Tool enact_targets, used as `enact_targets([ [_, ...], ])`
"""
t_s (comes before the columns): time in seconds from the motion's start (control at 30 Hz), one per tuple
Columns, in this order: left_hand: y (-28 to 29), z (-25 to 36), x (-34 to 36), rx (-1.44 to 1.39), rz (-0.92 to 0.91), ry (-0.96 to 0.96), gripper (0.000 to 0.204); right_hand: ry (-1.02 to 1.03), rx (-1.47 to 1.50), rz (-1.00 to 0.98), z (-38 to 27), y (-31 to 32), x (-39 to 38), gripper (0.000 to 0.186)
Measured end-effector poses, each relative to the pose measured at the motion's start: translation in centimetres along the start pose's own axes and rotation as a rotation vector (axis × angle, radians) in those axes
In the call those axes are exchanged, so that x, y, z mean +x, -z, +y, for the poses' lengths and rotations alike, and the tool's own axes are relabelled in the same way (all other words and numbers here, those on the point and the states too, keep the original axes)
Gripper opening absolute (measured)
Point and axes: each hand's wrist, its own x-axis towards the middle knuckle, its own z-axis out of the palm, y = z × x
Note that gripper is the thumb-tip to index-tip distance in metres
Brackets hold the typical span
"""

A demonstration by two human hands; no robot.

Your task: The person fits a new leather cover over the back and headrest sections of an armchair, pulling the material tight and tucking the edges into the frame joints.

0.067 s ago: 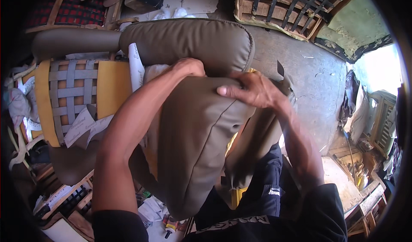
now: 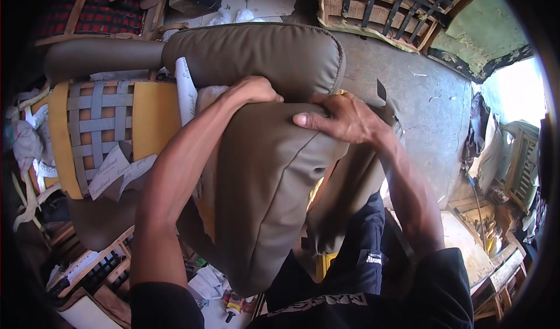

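Both hands grip the top edge of a large brown leather-like upholstered piece [image 2: 262, 195] with a lengthwise seam and wrinkles. My left hand [image 2: 254, 91] has its fingers curled over that edge, fingertips hidden. My right hand [image 2: 338, 119] holds the right corner, thumb lying across the cover and fingers over the rim. Beyond them is a plump brown padded arm [image 2: 251, 54]. At left, a frame with woven grey webbing [image 2: 99, 113] and yellow foam [image 2: 153, 124] carries white paper strips [image 2: 111, 171]. A narrower brown padded part [image 2: 350, 200] hangs beside the held piece, above my legs.
Around are a frame with black straps [image 2: 379, 14], a green foam piece [image 2: 478, 31], red checked upholstery [image 2: 93, 11], grey floor [image 2: 426, 124], a pale board [image 2: 455, 241] at right, and wooden frames, papers and a bottle [image 2: 236, 305] low at left.
Very little differs: my forearms and hands have shifted slightly, with both still gripping the brown piece.
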Motion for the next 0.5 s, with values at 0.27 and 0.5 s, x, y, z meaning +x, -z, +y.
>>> enact_targets([
  [0.27,-7.2,0.8,-6.8,-0.282,0.873,-0.451,0.046,-0.097,0.141,-0.07,4.2,0.2,0.8,0.098],
  [0.5,-9.4,4.9,-3.5,-0.025,0.832,-0.261,0.035,-0.272,0.004,0.128,8.7,0.8,2.5,0.081],
])
